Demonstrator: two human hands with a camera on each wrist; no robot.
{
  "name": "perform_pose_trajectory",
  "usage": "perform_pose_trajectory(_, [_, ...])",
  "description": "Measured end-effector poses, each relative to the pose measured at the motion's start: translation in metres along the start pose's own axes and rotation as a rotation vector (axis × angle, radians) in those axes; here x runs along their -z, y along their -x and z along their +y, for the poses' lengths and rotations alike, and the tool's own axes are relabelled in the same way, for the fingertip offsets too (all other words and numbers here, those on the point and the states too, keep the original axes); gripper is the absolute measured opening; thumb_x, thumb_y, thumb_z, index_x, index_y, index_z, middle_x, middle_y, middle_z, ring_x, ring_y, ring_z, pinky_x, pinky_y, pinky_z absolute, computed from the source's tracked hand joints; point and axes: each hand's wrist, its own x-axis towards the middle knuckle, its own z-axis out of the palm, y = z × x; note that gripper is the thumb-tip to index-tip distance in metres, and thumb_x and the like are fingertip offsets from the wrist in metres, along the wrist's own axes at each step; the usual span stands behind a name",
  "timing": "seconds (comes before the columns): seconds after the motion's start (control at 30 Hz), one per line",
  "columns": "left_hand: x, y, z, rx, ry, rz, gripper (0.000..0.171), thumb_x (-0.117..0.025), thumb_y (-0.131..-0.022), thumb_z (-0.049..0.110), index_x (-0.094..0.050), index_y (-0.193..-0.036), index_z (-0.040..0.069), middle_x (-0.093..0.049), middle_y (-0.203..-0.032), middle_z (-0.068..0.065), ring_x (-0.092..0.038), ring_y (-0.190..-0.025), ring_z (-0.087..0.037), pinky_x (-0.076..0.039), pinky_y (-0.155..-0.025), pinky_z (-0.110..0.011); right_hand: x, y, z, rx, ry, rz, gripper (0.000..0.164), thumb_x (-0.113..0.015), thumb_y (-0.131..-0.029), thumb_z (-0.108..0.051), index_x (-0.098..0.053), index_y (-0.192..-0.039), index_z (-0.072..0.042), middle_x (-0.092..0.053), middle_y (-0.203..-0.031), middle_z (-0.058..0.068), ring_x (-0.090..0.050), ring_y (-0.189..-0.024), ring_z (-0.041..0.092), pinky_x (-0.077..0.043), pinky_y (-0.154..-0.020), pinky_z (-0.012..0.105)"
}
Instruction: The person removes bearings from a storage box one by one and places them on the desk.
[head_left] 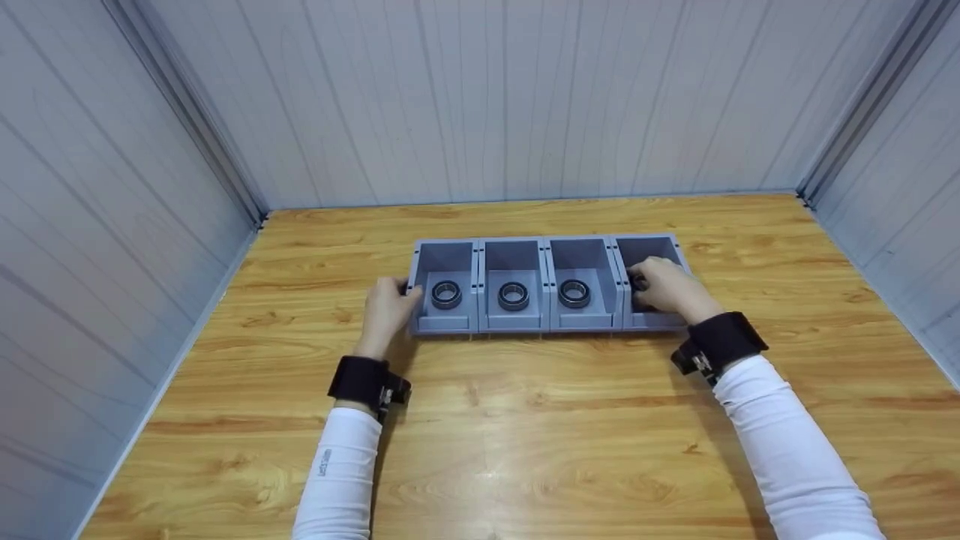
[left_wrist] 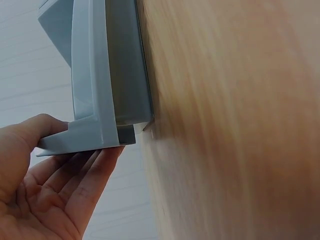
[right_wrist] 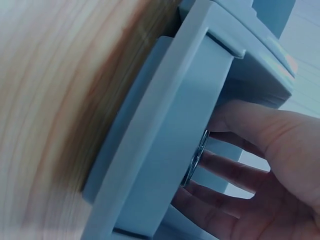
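Four-walled grey bins stand joined in a row. My left hand (head_left: 384,311) grips the outer side wall of the leftmost bin (head_left: 444,259), thumb inside and fingers along the outside in the left wrist view. Inside the rightmost bin (head_left: 645,247), my right hand (head_left: 670,287) holds a ball bearing (right_wrist: 196,159) between thumb and fingers; the hand hides much of it from the head view. One dark-rimmed bearing (head_left: 446,304) lies flat in the leftmost bin. Another bearing (head_left: 514,307) and a third bearing (head_left: 574,304) lie in the two middle bins.
The bins sit on a wood-grain table (head_left: 510,420), back from its near side. A pale panel wall (head_left: 480,105) rises behind, with a left side wall (head_left: 97,225) and a right side wall (head_left: 900,172). Both wrists wear black camera straps.
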Motion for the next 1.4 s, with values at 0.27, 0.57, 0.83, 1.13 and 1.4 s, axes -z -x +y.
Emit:
perform_pose_trajectory(0.27, [0.0, -0.001, -0.001, -0.003, 0.004, -0.002, 0.025, -0.06, -0.081, 0.016, -0.065, -0.101, 0.001, -0.064, -0.088, -0.013, -0.058, -0.077, -0.022, -0.047, -0.071, -0.033, 0.003, 0.001, -0.003, -0.001, 0.004, 0.004, 0.043, -0.057, -0.075, 0.0, -0.051, -0.115, 0.011, -0.051, -0.111, 0.028, -0.045, -0.105, 0.041, -0.036, -0.088, 0.05])
perform_pose_trajectory(0.57, [-0.001, 0.0, 0.0, -0.022, -0.021, 0.019, 0.025, -0.059, -0.081, 0.016, -0.067, -0.1, 0.001, -0.065, -0.085, -0.012, -0.055, -0.075, -0.021, -0.045, -0.071, -0.034, 0.006, 0.004, -0.007, 0.025, 0.031, 0.012, 0.039, -0.057, -0.078, -0.001, -0.052, -0.115, 0.011, -0.051, -0.11, 0.028, -0.045, -0.104, 0.04, -0.037, -0.087, 0.05])
perform_pose_trajectory(0.83, [0.0, -0.001, 0.0, -0.005, 0.026, -0.013, 0.03, -0.058, -0.082, 0.015, -0.063, -0.107, 0.0, -0.063, -0.097, -0.015, -0.058, -0.086, -0.023, -0.046, -0.078, -0.033, 0.008, 0.003, -0.007, 0.042, 0.006, 0.05, 0.041, -0.059, -0.074, -0.001, -0.053, -0.113, 0.011, -0.053, -0.11, 0.028, -0.045, -0.105, 0.039, -0.035, -0.09, 0.048])
perform_pose_trajectory(1.13, [0.001, 0.001, 0.0, 0.004, 0.034, -0.012, 0.026, -0.058, -0.081, 0.014, -0.064, -0.102, 0.0, -0.064, -0.09, -0.013, -0.057, -0.077, -0.021, -0.047, -0.07, -0.032, 0.011, 0.005, -0.004, 0.073, -0.009, 0.07, 0.041, -0.059, -0.074, -0.001, -0.054, -0.113, 0.011, -0.054, -0.107, 0.026, -0.047, -0.1, 0.037, -0.036, -0.088, 0.048])
perform_pose_trajectory(1.4, [0.0, 0.001, 0.0, 0.001, 0.054, -0.016, 0.03, -0.057, -0.082, 0.013, -0.062, -0.107, -0.001, -0.064, -0.094, -0.014, -0.057, -0.078, -0.021, -0.048, -0.07, -0.031, 0.016, 0.007, -0.005, 0.073, -0.016, 0.053, 0.041, -0.06, -0.076, -0.001, -0.053, -0.114, 0.01, -0.052, -0.107, 0.026, -0.046, -0.101, 0.037, -0.036, -0.088, 0.048])
